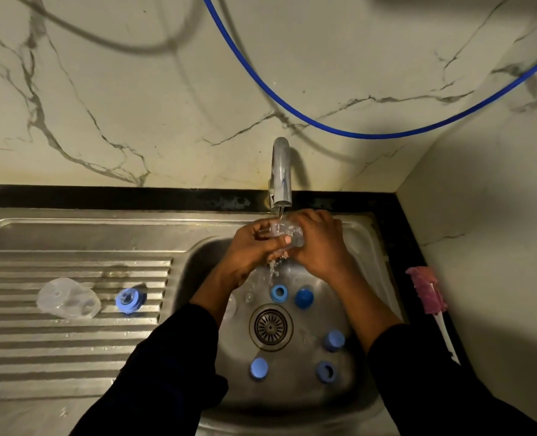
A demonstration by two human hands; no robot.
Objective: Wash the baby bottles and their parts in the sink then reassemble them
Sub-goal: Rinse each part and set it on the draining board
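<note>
Under the running tap [281,174] both hands hold a clear baby bottle [287,232]. My left hand [254,250] grips its left end and my right hand [319,243] wraps its right side. Water spills from the bottle into the steel sink [367,256]. Several blue caps and rings lie on the sink floor: a ring [279,293], a dark cap [304,298], a cap [334,339], another ring [326,371] and a cap [259,368]. On the ribbed drainboard [40,347] lie a clear bottle [68,298] on its side and a blue collar [130,299].
A pink bottle brush [430,297] with a white handle lies on the black counter to the right of the sink. The drain strainer [271,326] sits mid-sink. A blue hose [355,132] hangs across the marble wall behind the tap.
</note>
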